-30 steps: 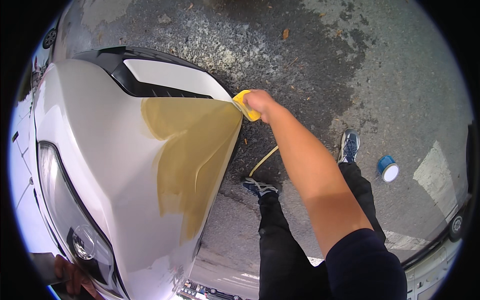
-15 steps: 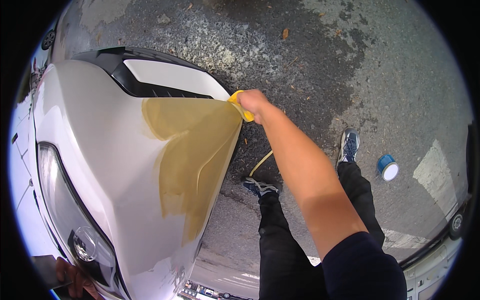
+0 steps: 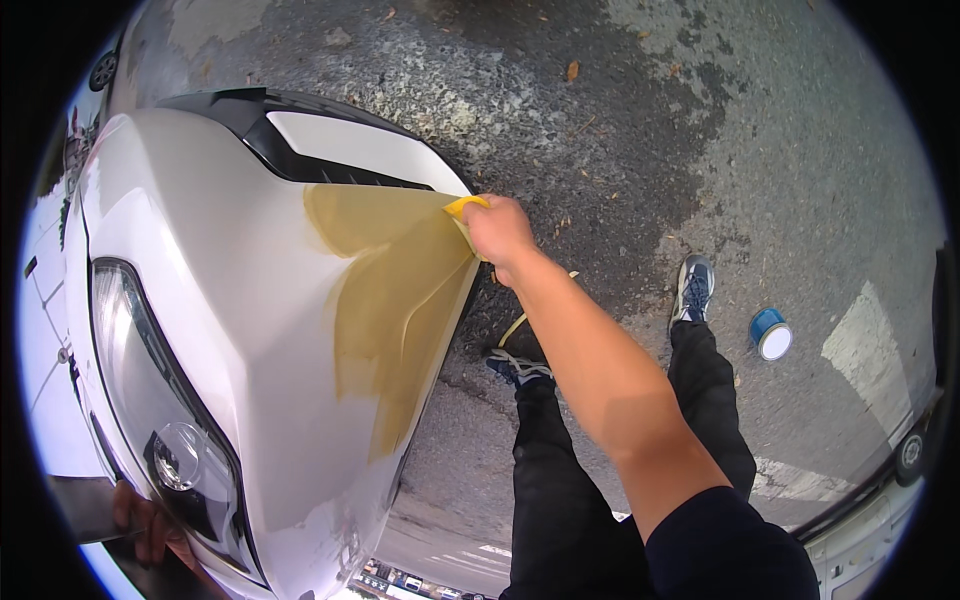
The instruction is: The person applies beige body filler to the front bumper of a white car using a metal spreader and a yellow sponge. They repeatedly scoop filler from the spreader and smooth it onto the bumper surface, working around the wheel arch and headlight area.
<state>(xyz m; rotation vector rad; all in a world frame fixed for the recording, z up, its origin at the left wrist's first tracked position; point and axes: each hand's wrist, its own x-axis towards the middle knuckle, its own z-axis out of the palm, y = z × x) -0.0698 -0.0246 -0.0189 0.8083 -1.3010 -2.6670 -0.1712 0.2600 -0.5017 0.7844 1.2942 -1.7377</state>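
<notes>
Head view: right hand (image 3: 500, 235) gripped a yellow spreader (image 3: 464, 207) at the far-right edge of the white bumper (image 3: 285, 330), asphalt (image 3: 600, 190) leaving room rightward; left hand (image 3: 150, 527), near left, grasped a dark flat object (image 3: 90, 508).

1. I have the right arm (image 3: 600, 380) reaching from the lower right up toward the middle of my view, bare below a dark short sleeve (image 3: 730, 550).
2. The elbow (image 3: 665, 445) bends only slightly, and the forearm (image 3: 570, 335) slants up and left.
3. The right wrist (image 3: 518, 268) runs nearly in line with it.
4. My right grip (image 3: 500, 230) is closed, its back toward my camera, fingers mostly hidden.
5. My left grip (image 3: 150, 522) sits at the lower-left rim, shaded, fingers curled in a hold; its wrist is unclear.
</notes>
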